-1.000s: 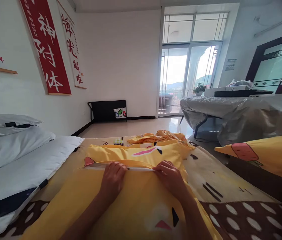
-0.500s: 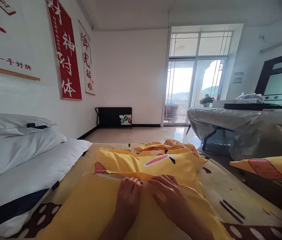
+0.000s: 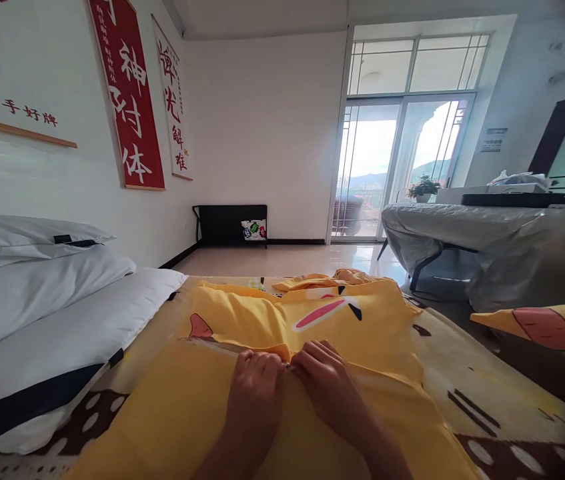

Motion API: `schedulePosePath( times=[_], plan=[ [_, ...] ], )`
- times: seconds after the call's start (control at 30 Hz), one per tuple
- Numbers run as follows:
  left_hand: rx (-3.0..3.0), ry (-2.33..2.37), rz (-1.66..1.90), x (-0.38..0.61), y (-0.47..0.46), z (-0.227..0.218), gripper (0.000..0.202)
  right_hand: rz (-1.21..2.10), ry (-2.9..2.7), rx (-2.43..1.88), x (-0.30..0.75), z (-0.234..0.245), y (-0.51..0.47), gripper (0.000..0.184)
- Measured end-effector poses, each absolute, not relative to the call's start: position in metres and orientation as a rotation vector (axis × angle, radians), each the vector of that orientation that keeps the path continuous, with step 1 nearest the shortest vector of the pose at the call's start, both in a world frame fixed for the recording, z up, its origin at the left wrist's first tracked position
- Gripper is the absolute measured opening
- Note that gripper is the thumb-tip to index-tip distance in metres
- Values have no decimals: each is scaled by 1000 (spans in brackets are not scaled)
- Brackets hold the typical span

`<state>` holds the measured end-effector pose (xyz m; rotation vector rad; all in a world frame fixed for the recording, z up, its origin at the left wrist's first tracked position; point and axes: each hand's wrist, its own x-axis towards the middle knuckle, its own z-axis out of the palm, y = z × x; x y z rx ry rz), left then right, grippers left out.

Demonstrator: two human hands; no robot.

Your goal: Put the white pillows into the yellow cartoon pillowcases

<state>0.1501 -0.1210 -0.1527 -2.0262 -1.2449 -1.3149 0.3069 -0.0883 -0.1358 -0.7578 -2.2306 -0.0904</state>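
Note:
A yellow pillowcase (image 3: 172, 407) with a printed pink-and-white ear shape lies across the bed in front of me, its surface puffed and creased. An opening seam runs across its middle, with a pale strip along the left part. My left hand (image 3: 257, 387) is closed on the fabric at this seam, knuckles up. Close beside it, my right hand (image 3: 325, 380) pinches the same edge. A tiny metallic bit shows between the fingertips, too small to name for certain. The fingertips themselves are partly hidden by the fabric and knuckles.
White pillows (image 3: 62, 340) with dark trim are stacked at the left. Crumpled orange-yellow cloth (image 3: 347, 277) lies beyond the pillowcase. At the right is another yellow printed cushion (image 3: 552, 327). A plastic-covered table (image 3: 437, 220) stands behind; a black folded panel (image 3: 222, 223) leans against the wall.
My right hand has curled its fingers more tightly and come closer to my left hand at the seam. The camera view has tilted slightly down.

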Motion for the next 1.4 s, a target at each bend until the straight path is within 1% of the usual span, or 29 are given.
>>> schedulePosePath(
  times=[0.33,0.5,0.63,0.7,0.93,1.2,1.4],
  plan=[
    [-2090,-1438,-1253,126,-124,-137,21,-23,-2241,-763,317,-131,-91,21],
    [-2148,-1676,-1171,103,-127,-128,26,52,-2310,-811,320,-127,-96,30],
    [-2305,-1783,-1148,93,-130,-122,26,62,-2291,-788,322,-127,-98,31],
    [-2348,-1862,-1105,90,-132,-120,26,57,-2278,-778,323,-126,-98,32],
    [-2228,-2091,-906,76,-135,-112,31,106,-2323,-809,325,-122,-100,31],
    [-2067,-2135,-1023,44,-130,-118,35,174,-2350,-814,326,-124,-99,31],
    [-1988,-2330,-1101,25,-125,-114,38,162,-2333,-840,327,-123,-98,30]
  ],
)
